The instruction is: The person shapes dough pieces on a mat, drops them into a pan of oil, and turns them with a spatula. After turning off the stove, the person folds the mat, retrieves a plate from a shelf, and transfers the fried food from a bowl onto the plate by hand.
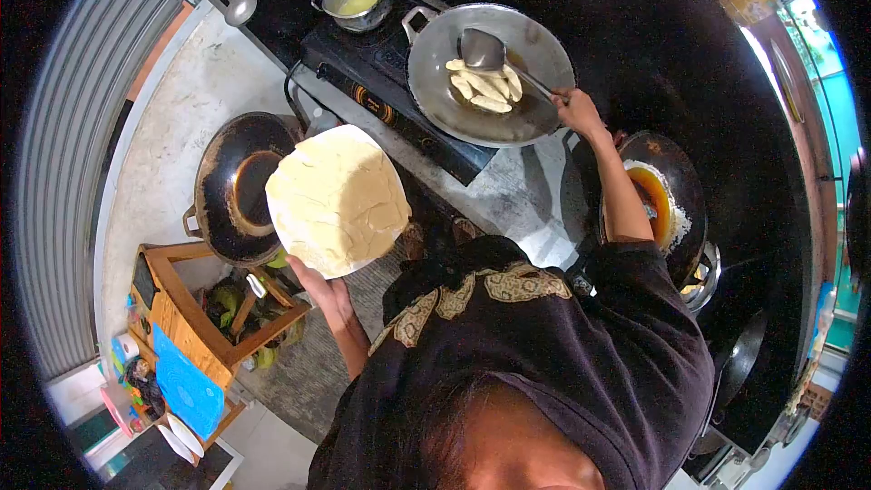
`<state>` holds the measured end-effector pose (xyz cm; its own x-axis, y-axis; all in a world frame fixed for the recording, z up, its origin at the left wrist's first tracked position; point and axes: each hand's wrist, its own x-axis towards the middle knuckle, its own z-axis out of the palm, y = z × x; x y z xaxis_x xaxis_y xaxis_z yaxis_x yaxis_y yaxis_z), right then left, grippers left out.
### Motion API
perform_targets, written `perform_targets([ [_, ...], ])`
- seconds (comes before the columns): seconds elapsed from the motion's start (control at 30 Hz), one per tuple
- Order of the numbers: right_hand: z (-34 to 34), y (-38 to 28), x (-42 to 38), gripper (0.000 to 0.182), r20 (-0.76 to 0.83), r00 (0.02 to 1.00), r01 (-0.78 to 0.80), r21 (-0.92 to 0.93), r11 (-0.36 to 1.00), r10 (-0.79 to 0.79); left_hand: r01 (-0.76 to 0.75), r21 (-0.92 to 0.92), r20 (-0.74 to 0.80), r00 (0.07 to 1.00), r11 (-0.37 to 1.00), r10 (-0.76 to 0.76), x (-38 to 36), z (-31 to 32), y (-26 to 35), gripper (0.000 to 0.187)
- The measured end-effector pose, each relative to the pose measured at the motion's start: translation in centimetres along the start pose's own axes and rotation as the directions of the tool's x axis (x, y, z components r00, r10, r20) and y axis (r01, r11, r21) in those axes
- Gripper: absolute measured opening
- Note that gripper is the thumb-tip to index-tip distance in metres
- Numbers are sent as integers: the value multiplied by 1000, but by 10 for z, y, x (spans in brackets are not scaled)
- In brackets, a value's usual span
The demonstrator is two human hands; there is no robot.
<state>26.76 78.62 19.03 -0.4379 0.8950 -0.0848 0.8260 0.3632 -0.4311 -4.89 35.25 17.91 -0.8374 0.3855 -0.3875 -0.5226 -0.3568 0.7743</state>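
My left hand (322, 289) grips the near edge of a white plate (396, 183), which is spread with a thick, pale yellow batter-like mass (337, 200). In my right hand (579, 112) is the handle of a metal spatula (483, 50). Its blade is inside a large grey wok (435, 91), touching or just above several pale, elongated pieces of food (490, 86). These pieces lie together at the bottom of the wok in a little brownish oil. The plate is held to the left of the wok, apart from it.
The wok sits on a black gas stove (399, 113), beside a small metal pot (360, 2) of yellow liquid. A dark wok (218, 172) stands left; another dark pan (667, 200) with orange-brown liquid stands right. A wooden shelf (186, 327) holds a blue mat (186, 386).
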Motion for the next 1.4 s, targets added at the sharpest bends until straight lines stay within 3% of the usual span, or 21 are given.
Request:
perform_targets([
  [0.1, -7, -14, -8, 29, -6, 999, -51, -87, 995, 50, 2, 7, -1, 1000, 1000, -2, -1, 4, 2, 65],
  [0.2, -1, 18, 0, 29, -69, 996, -58, -127, 990, 50, 3, 21, -15, 1000, 1000, -3, -8, 14, 6, 67],
  [0.33, -17, 36, -8, 27, -128, 990, -61, -68, 996, 52, 14, -13, 22, 1000, 1000, -13, 1, 1, 1, 69],
  [0.53, -30, 46, -22, 29, -182, 964, -230, -198, 953, 195, 21, -10, 9, 1000, 1000, -21, 5, 1, 0, 67],
  [0.63, -25, 45, -30, 31, -213, 964, -197, -160, 967, 161, 3, -17, 42, 999, 1000, -2, 4, 2, 1, 66],
  [0.73, -13, 43, -29, 33, -144, 981, -151, -170, 974, 128, 9, -11, 32, 999, 1000, -9, 4, 4, 2, 66],
  [0.93, 30, 66, -6, 31, -26, 982, -186, 93, 978, 189, 43, -17, -3, 999, 999, -43, 7, 1, 5, 64],
  [1.07, -7, 7, -31, 31, 11, 986, -167, 159, 973, 167, 35, 0, 5, 999, 999, -35, 11, -7, 5, 64],
  [1.17, 15, 32, -31, 31, -241, 958, 119, -156, 981, -154, 30, -7, -1, 1000, 1000, -30, 14, -10, 6, 63],
  [1.27, -1, -15, -57, 31, -47, 999, -22, -15, 1000, 21, 9, -6, -8, 1000, 1000, -9, 15, -8, 7, 62],
  [1.37, -1, -38, -70, 31, 107, 992, -71, 88, 994, 62, 15, -7, -3, 1000, 1000, -15, 21, -15, 5, 62],
  [1.4, 13, -23, -68, 31, 59, 998, -4, 43, 999, 2, 18, 1, -3, 1000, 1000, -18, 21, -15, 7, 63],
])
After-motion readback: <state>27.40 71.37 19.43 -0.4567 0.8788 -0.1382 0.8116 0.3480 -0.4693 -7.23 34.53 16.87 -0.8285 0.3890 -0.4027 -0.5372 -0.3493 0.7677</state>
